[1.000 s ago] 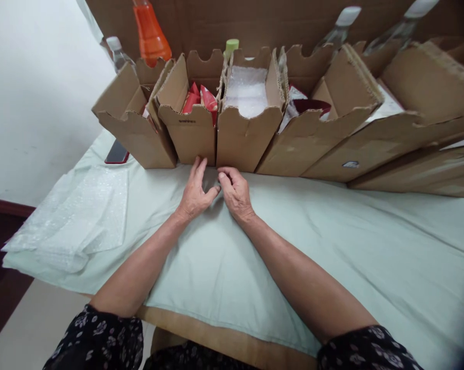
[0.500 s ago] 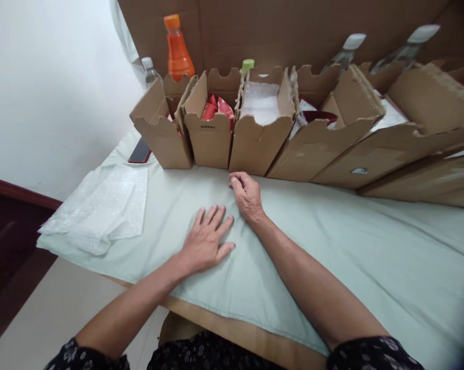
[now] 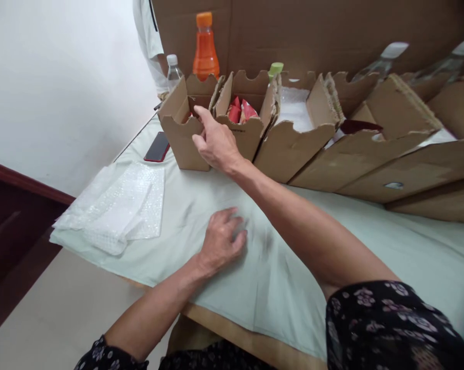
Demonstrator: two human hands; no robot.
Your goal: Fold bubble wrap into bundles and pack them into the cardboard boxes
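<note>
The bench (image 3: 232, 331) is the largest thing, and a pale green cloth (image 3: 278, 300) covers most of it. Behind its far side stands a brown cardboard panel (image 3: 293, 31). Before this panel, open cardboard boxes stand in a row along the far side. The leftmost box (image 3: 187, 151) is near the left edge of the bench. Sheets of bubble wrap (image 3: 119, 208) lie at the near left corner. The right hand (image 3: 216, 141) is stretched over the front of the leftmost box; its grip is open, with forefinger and thumb apart, and I cannot tell whether it touches the cardboard. The left hand (image 3: 224, 236), somewhat blurred, is low over the cloth, toward the near edge; its grip is also open, palm down. An orange bottle (image 3: 206, 56) rises behind the leftmost box. A dark phone (image 3: 157, 147) lies near the left edge, just beside this box. Red packets (image 3: 242, 110) are inside the second box (image 3: 251, 141).
</note>
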